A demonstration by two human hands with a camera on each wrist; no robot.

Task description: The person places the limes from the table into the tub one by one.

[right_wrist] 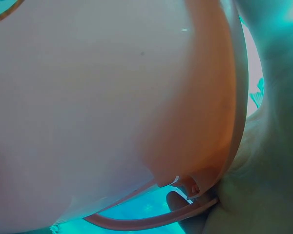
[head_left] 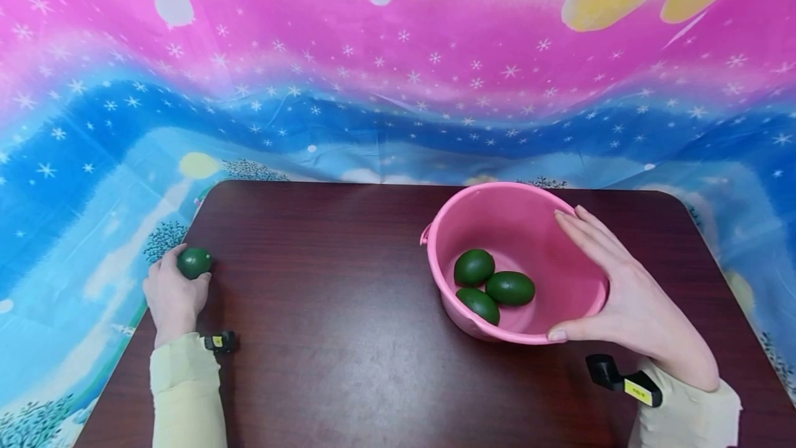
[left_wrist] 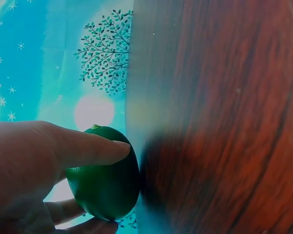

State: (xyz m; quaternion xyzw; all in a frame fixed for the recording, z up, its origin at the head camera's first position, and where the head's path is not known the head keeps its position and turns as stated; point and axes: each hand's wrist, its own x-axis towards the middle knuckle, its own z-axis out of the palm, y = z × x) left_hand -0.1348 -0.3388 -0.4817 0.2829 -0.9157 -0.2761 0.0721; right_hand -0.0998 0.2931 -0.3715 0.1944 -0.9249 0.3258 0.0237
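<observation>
At the table's left edge my left hand [head_left: 176, 294] holds a dark green avocado [head_left: 195, 263], with the thumb on one side and fingers round the other. In the left wrist view this avocado [left_wrist: 105, 183] shows a small pale stem nub on top. My right hand [head_left: 634, 296] grips the right side of a pink bucket [head_left: 457, 310], its thumb on the near rim and its fingers over the far part. Three more avocados [head_left: 510, 288] lie together on the bucket's bottom. Close up in the right wrist view are the bucket's wall [right_wrist: 97, 97] and its curved handle [right_wrist: 136, 224].
The dark brown wooden table [head_left: 323, 310] has rounded far corners. A pink and blue patterned cloth [head_left: 373, 102] hangs behind it and down along its sides. Each wrist wears a small black camera, such as the left one [head_left: 220, 342].
</observation>
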